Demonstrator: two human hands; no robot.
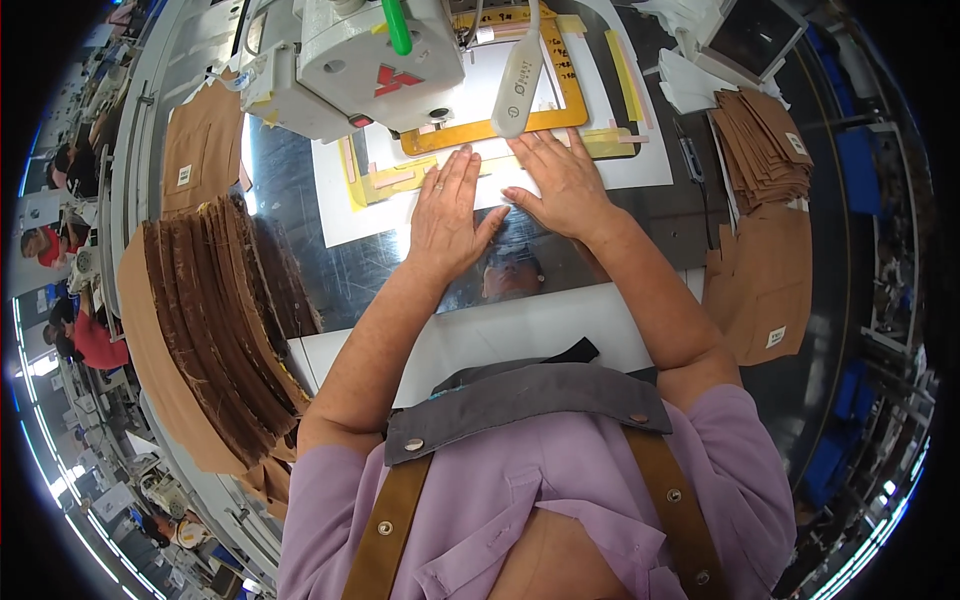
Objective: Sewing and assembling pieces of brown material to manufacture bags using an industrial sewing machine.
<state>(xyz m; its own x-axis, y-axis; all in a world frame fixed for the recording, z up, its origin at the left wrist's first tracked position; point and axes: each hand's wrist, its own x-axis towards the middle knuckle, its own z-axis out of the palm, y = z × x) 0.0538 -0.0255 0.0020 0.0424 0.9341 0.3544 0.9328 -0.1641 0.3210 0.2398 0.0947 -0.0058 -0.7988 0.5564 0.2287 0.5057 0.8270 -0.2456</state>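
Note:
My left hand [448, 215] lies flat, fingers together, on a clear plastic template sheet [480, 260] over the shiny metal machine bed. My right hand [560, 180] rests flat beside it, fingertips touching the lower edge of a yellow frame [575, 95] under the white sewing machine head [350, 60]. Both palms press down on the sheet; neither hand grasps anything. A white sheet with taped yellow strips [390, 180] lies beneath the template.
A tall fanned stack of brown cut pieces [210, 320] stands at my left. More brown pieces [765, 145] and larger panels [765, 290] lie at the right. A small screen [750, 35] sits far right. Other people work at machines along the left edge.

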